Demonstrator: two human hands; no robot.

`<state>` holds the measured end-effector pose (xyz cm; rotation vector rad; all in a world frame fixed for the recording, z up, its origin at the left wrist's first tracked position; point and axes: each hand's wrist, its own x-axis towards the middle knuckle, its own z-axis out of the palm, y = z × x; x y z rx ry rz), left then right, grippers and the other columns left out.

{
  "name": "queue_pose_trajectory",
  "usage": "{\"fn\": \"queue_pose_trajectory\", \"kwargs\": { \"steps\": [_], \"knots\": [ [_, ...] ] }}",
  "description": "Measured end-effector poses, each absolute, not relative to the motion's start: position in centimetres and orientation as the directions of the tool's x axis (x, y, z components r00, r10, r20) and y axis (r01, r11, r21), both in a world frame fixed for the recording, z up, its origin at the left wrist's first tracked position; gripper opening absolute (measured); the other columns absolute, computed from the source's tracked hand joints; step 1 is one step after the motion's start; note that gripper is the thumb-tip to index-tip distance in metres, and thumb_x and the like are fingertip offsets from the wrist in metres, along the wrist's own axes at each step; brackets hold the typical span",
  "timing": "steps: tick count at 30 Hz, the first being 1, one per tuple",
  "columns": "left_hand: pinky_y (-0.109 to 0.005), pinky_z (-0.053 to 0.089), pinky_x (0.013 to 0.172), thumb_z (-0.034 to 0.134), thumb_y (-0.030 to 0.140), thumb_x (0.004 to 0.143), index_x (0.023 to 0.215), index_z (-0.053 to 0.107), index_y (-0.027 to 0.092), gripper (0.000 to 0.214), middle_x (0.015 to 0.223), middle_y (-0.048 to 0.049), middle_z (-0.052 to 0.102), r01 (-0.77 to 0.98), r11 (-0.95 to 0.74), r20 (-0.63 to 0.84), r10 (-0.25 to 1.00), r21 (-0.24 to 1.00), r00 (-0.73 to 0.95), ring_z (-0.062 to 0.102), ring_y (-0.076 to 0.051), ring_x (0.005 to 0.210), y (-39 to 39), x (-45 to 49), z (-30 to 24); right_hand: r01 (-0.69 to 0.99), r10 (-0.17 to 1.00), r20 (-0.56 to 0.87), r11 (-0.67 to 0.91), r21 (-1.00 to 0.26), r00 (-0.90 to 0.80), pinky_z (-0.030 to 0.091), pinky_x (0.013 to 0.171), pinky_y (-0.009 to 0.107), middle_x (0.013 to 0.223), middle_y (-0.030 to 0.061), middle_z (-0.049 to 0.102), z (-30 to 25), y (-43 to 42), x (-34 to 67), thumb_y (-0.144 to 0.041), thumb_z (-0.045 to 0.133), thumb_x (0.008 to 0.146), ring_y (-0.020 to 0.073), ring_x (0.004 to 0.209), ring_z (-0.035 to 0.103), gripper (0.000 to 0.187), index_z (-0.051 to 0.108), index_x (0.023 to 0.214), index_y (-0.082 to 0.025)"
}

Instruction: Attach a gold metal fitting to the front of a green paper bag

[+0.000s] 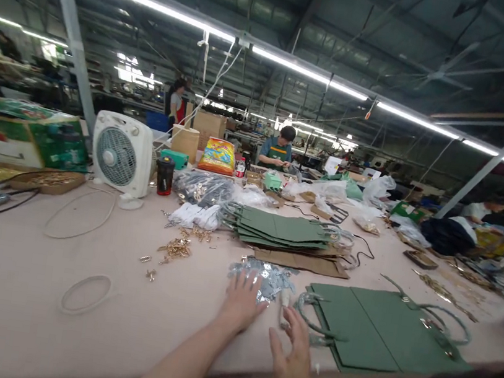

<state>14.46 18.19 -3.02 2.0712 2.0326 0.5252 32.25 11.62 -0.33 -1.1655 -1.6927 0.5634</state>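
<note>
My left hand [242,300] lies flat with fingers spread on the table, its fingertips touching a pile of small silver metal pieces in clear wrappers [263,276]. My right hand [293,352] hovers open just right of it, fingers reaching toward the handle of a flat green bag [382,329] that lies near the table's front edge. A small pale tool [284,301] lies between the two hands. Farther back rests a stack of folded green bags [281,228] on brown card sheets [302,262].
Gold metal fittings [175,247] are scattered left of centre. A white fan [121,156], a dark cup [164,175], white cable loops [86,293] and a tray of parts [47,180] stand to the left. Other people work at benches behind.
</note>
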Motion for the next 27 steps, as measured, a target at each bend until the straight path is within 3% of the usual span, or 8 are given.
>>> {"fn": "queue_pose_trajectory", "kwargs": {
  "steps": [4,7,12,14,18,22,24,27],
  "knots": [
    [-0.062,0.008,0.127,0.041,0.056,0.098,0.163,0.030,0.022,0.074,0.173,-0.0067,0.017,0.914,-0.054,0.095,0.995,0.402,0.017,0.009,-0.038,0.159,19.3,14.1,-2.1,0.335,0.870,0.459,0.492,-0.803,-0.178,0.058,0.101,0.043,0.148,0.0156,0.054,-0.6,10.5,29.0,-0.040,0.059,0.096,0.0301,0.128,0.061,0.049,0.058,0.141,-0.022],
    [-0.058,0.012,0.128,0.047,0.057,0.096,0.164,0.027,0.022,0.079,0.174,-0.0075,0.012,0.898,-0.105,0.170,0.985,0.427,0.034,0.008,-0.036,0.160,18.0,13.6,-2.0,0.319,0.857,0.485,0.514,-0.796,-0.172,0.059,0.099,0.042,0.145,0.0166,0.057,-1.5,11.6,28.8,-0.043,0.060,0.095,0.0309,0.128,0.062,0.048,0.061,0.138,-0.021],
    [-0.064,0.013,0.125,0.069,0.064,0.077,0.166,0.018,0.023,0.110,0.174,-0.0095,-0.004,0.897,0.009,0.175,0.980,0.442,-0.096,-0.001,-0.045,0.158,14.9,11.5,-2.3,0.359,0.921,0.369,0.389,-0.848,-0.127,0.062,0.092,0.043,0.132,0.0173,0.067,-4.2,14.5,29.6,-0.048,0.060,0.092,0.0323,0.114,0.070,0.050,0.065,0.133,-0.019],
    [-0.065,0.011,0.125,0.070,0.071,0.073,0.166,0.015,0.019,0.120,0.173,-0.0133,-0.006,0.896,0.081,0.136,0.979,0.436,-0.154,-0.002,-0.049,0.157,14.5,10.5,-2.1,0.449,0.925,0.343,0.379,-0.809,-0.163,0.058,0.100,0.047,0.139,0.0165,0.063,-5.0,15.2,29.2,-0.044,0.059,0.091,0.0343,0.126,0.064,0.050,0.065,0.134,-0.019],
    [-0.062,0.011,0.126,0.064,0.083,0.072,0.166,0.017,0.017,0.124,0.173,-0.0158,0.002,0.898,0.032,0.111,0.990,0.439,-0.090,0.003,-0.048,0.157,15.3,8.7,-2.2,0.581,0.887,0.414,0.449,-0.678,-0.203,0.041,0.119,0.055,0.150,0.0130,0.054,-5.9,15.6,27.2,-0.034,0.053,0.093,0.0337,0.145,0.046,0.050,0.061,0.141,-0.021],
    [-0.056,0.018,0.127,0.051,0.075,0.088,0.163,0.027,0.015,0.099,0.172,-0.0164,0.017,0.878,-0.041,0.154,0.987,0.477,-0.038,0.017,-0.040,0.157,17.2,7.2,-2.6,0.641,0.866,0.452,0.473,-0.604,-0.213,0.042,0.116,0.059,0.146,0.0144,0.056,-5.8,15.9,25.8,-0.036,0.056,0.093,0.0366,0.142,0.048,0.048,0.063,0.138,-0.022],
    [-0.049,0.020,0.127,0.044,0.058,0.099,0.160,0.035,0.014,0.076,0.169,-0.0142,0.027,0.834,-0.080,0.234,0.970,0.546,-0.060,0.025,-0.033,0.154,19.1,6.6,-2.3,0.671,0.862,0.467,0.465,-0.578,-0.195,0.042,0.116,0.060,0.148,0.0150,0.053,-5.8,16.2,25.5,-0.040,0.059,0.092,0.0384,0.143,0.046,0.050,0.062,0.138,-0.021],
    [-0.042,0.025,0.125,0.047,0.037,0.100,0.155,0.042,0.011,0.061,0.162,-0.0142,0.041,0.758,-0.089,0.288,0.948,0.647,-0.134,0.035,-0.029,0.148,22.8,5.8,-1.5,0.706,0.856,0.488,0.452,-0.546,-0.171,0.042,0.115,0.062,0.148,0.0164,0.052,-6.7,16.9,25.4,-0.046,0.062,0.090,0.0412,0.142,0.045,0.053,0.062,0.137,-0.021]
  ]
}}
